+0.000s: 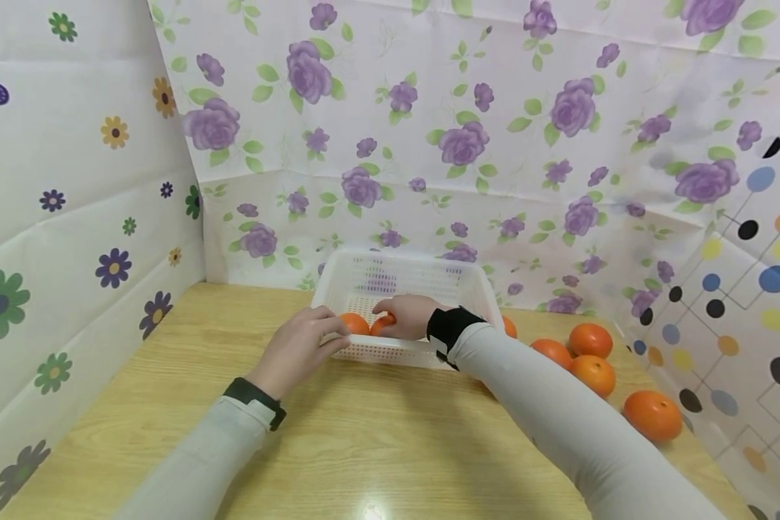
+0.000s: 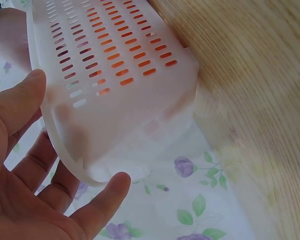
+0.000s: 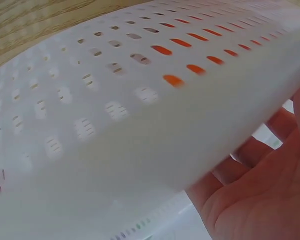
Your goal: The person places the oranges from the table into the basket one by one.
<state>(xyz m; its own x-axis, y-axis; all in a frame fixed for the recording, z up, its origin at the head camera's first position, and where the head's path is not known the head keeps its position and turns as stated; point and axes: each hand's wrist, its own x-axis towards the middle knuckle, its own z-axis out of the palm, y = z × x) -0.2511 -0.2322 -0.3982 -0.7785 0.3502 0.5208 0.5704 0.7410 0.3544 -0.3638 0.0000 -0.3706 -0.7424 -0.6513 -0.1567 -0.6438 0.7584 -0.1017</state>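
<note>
A white perforated plastic basket (image 1: 390, 352) stands near the back of the table. My left hand (image 1: 302, 343) holds its front left corner; in the left wrist view the thumb (image 2: 27, 97) lies at the rim and other fingers show faintly through the wall. My right hand (image 1: 411, 316) reaches over the front rim into the basket, its fingers round an orange (image 1: 380, 325). Another orange (image 1: 354, 323) sits just left of it in the basket. From the right wrist, the basket wall (image 3: 140, 160) hides the fingertips, and orange colour shows through the slots.
To the basket's right lie several loose oranges, one (image 1: 590, 340) at the back and one (image 1: 653, 416) nearest the right wall. My right forearm partly covers some of them. Patterned cloth (image 1: 390, 144) encloses the wooden table (image 1: 338, 440) at the back and both sides.
</note>
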